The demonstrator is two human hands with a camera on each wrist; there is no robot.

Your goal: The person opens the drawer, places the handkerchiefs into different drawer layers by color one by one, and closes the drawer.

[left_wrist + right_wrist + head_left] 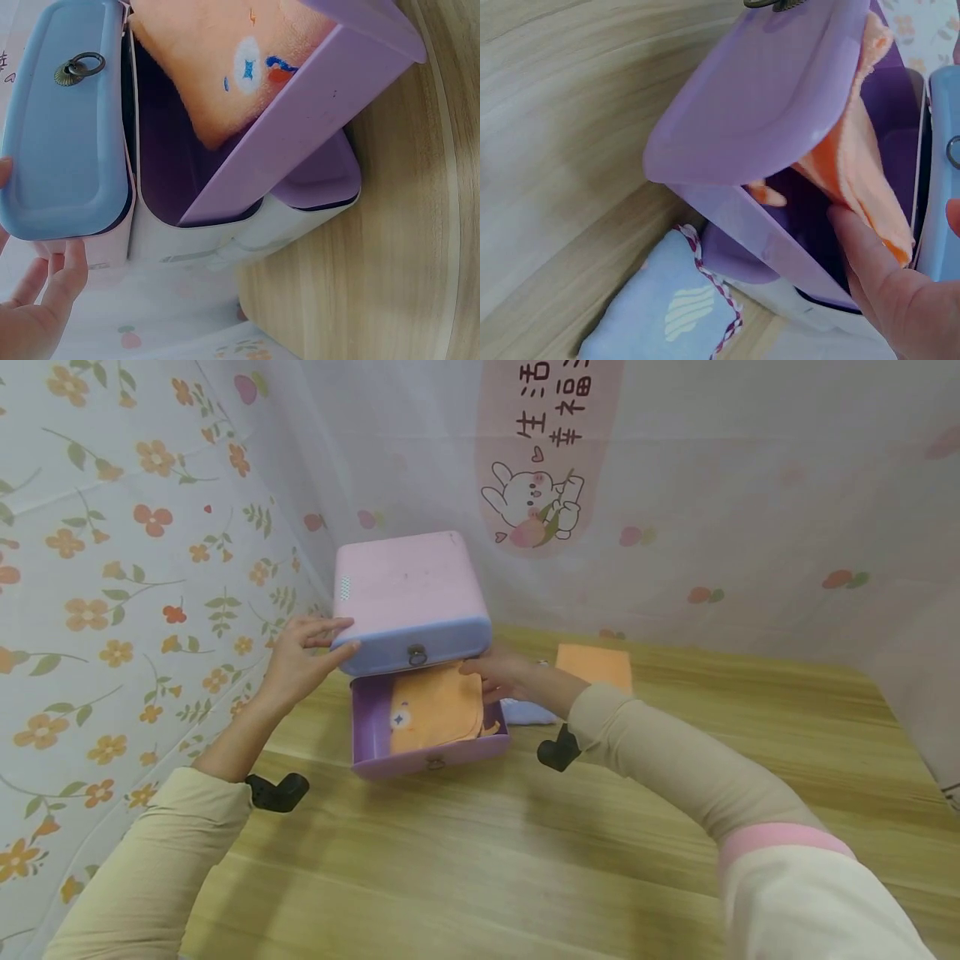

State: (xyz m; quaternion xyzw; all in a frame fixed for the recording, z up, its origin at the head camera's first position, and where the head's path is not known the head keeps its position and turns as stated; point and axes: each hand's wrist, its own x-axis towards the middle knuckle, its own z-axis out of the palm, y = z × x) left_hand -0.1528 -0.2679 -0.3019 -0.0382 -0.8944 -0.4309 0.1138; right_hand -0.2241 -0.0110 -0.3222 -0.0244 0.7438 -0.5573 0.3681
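A stacked drawer box with a pink top [405, 577] has its blue upper drawer front [382, 652] closed. Below it a purple drawer [367, 727] is pulled out. Inside lies an orange cloth [431, 710] with an embroidered face, its right edge raised. My left hand [296, 660] rests against the box's left side and blue front, fingers mostly straight. My right hand [506, 672] reaches in at the drawer's right side. There an extended finger [866, 244] touches the cloth, and the thumb stands apart by the blue front.
A light-blue piece with a braided edge [660, 300] lies on the wooden table right of the box. Behind my right forearm is another orange piece [596, 664]. Another purple drawer front [322, 176] sits below the open one. Patterned curtains [712, 510] hang behind and to the left.
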